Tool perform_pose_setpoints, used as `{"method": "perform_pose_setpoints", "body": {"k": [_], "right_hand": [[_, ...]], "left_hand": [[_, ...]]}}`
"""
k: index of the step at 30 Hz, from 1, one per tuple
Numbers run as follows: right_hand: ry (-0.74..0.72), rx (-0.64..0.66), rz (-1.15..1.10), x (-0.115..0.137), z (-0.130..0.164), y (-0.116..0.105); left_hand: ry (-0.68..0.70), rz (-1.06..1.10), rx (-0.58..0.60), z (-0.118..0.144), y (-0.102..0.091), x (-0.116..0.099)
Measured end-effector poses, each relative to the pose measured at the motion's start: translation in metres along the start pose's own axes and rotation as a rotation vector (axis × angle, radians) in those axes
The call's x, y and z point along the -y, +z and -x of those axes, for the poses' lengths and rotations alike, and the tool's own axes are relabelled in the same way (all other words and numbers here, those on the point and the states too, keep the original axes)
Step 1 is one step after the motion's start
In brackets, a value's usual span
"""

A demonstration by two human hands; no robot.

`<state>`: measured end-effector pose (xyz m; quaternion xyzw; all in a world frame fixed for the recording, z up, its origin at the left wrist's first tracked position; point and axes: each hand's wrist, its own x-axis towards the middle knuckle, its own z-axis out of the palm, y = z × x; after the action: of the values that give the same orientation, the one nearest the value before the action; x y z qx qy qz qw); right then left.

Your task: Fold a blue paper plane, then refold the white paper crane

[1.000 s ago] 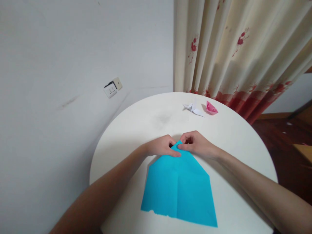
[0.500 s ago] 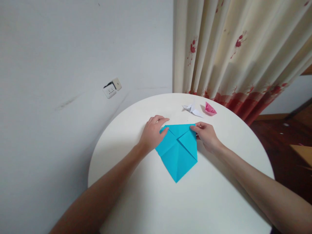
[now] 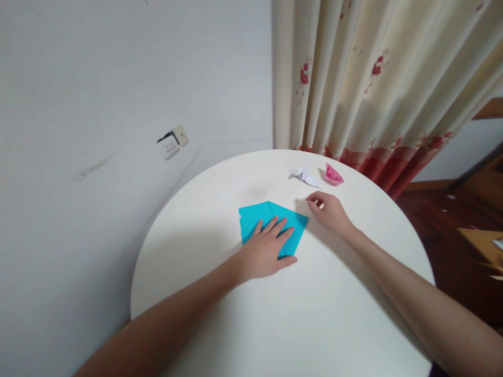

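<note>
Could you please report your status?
Left hand spread on blue paper. Right hand beside it, empty. White paper figure, pink paper figure beyond, out of the way.

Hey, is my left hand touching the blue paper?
Touching. The head view shows the left hand lying palm-down on the blue paper, fingers spread across it.

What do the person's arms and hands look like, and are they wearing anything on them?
The left hand and right hand are both bare, with no gloves or rings to be seen. The left forearm and right forearm show no sleeve, watch or bracelet.
</note>
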<state>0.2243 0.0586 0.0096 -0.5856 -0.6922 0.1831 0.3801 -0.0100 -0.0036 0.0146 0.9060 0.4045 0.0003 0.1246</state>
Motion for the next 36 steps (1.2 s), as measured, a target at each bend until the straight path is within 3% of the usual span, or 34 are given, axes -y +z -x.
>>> {"method": "perform_pose_setpoints", "body": {"k": [3,6,10,13,17,26,32,36], "right_hand": [[-0.208,0.107,-0.017,0.000,-0.004,-0.014],[-0.300,0.283,-0.052,0.008,0.002,-0.019],[-0.223,0.459,0.072,0.013,0.011,-0.018],[-0.099,0.520,0.211,0.008,0.011,-0.021],[0.037,0.490,0.335,-0.002,0.008,-0.028],[-0.099,0.288,-0.039,-0.027,-0.008,-0.027],[-0.183,0.257,-0.049,-0.004,0.005,-0.030],[-0.149,0.239,0.017,0.011,0.043,-0.043]], "left_hand": [[0.097,0.013,0.071,0.002,-0.009,0.006],[0.175,0.071,0.088,0.002,-0.011,0.007],[0.203,0.048,-0.004,-0.003,-0.003,0.004],[0.235,-0.004,-0.019,-0.006,0.002,0.004],[0.262,-0.002,-0.018,-0.008,0.002,0.006],[0.270,0.039,-0.061,-0.008,0.000,0.003],[0.321,0.078,-0.032,-0.002,-0.002,-0.014],[0.371,0.137,-0.002,0.002,-0.002,-0.030]]}}
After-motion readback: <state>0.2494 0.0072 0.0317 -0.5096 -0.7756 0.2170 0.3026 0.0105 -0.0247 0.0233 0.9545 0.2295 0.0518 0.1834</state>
